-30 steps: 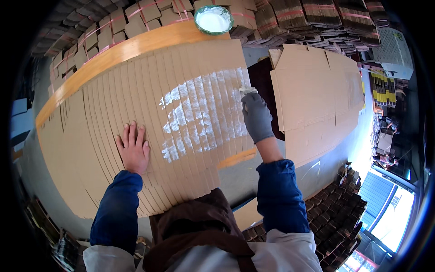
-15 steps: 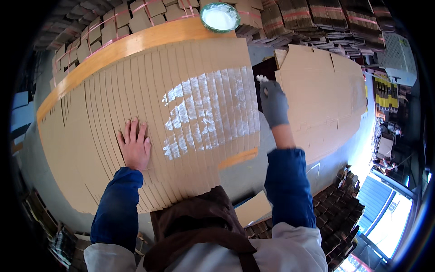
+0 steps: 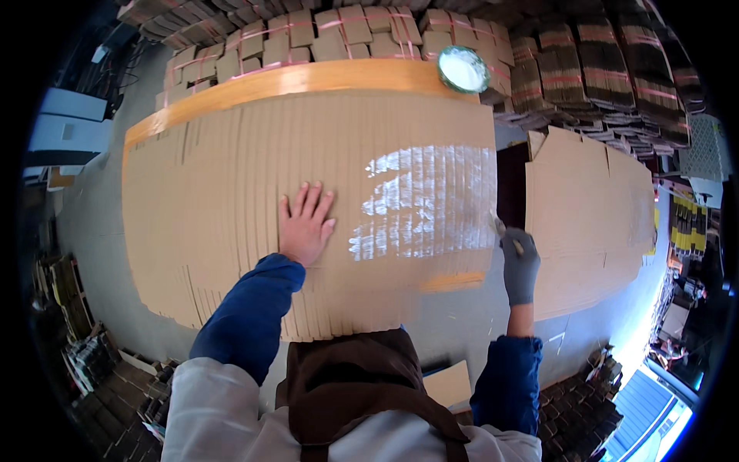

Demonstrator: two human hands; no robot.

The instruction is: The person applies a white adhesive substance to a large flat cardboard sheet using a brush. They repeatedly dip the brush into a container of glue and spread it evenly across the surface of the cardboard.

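Bare and flat, my left hand presses on overlapping brown cardboard sheets with its fingers spread. The sheets lie fanned in narrow strips. White paste coats their right part in streaks, thinner toward the right edge. My right hand, in a grey glove, is closed around the handle of a brush at that right edge. The brush head is partly blurred, and whether it touches the sheets I cannot tell. A green-rimmed bowl of white paste stands at the table's far right corner.
The wooden table shows along its far edge. More flat cardboard lies to the right, past a dark gap. Strapped cardboard bundles are stacked behind the table. Other cardboard stacks stand at the lower right.
My right hand has come nearer to me with the brush, down to the sheets' right edge. The view has shifted, so the table appears farther right. My left hand stays flat on the cardboard.
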